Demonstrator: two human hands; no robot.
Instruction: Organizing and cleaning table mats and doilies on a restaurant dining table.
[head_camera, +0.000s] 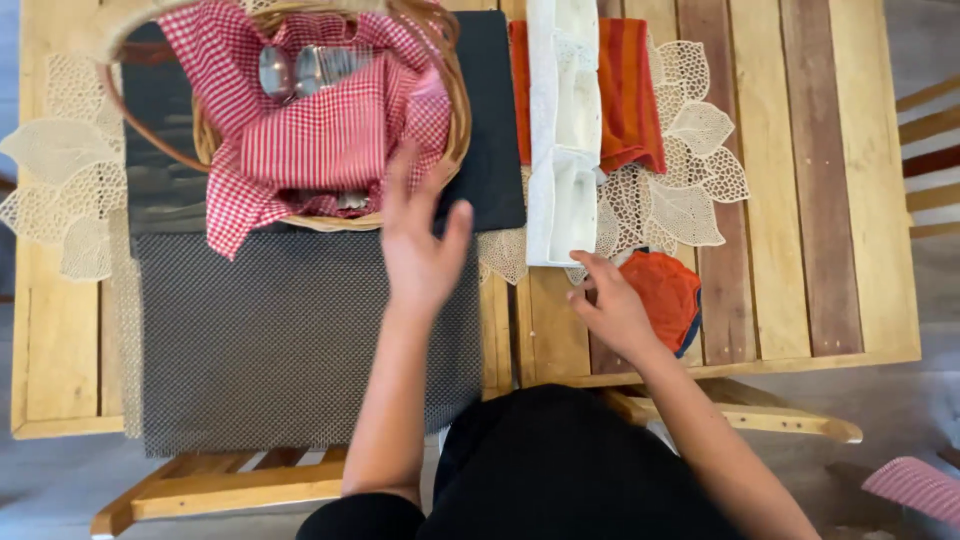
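The left hand (420, 245) hovered open, fingers spread, just beside the wicker basket (455, 110) lined with red checked cloth (320, 140). The right hand (610, 305) rested, fingers curled, at the white fabric organiser's (562, 140) near end, perhaps pinching it, beside an orange cloth (665, 295).

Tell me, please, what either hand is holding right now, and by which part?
Nothing is clearly held. The left hand hovers open by the wicker basket; the right hand touches the orange cloth at its edge.
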